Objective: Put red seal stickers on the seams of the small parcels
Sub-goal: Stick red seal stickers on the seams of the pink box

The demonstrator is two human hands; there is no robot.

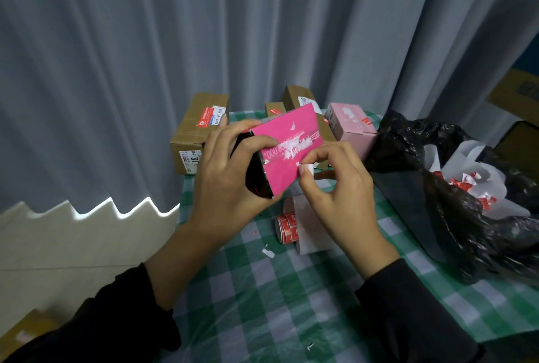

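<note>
The right hand (335,187) pinches a white scrap (309,168) at the pink parcel's (288,135) right edge; the left hand (230,170) grips it.

The pink box (287,141) is made of smooth, slightly glossy card; the far cartons (198,129), of matt brown cardboard. The tablecloth (262,289) is seen as wrinkled, shiny plastic, the right bag (437,202) as crinkled glossy black film, the curtain (145,42) as matt cloth.
</note>
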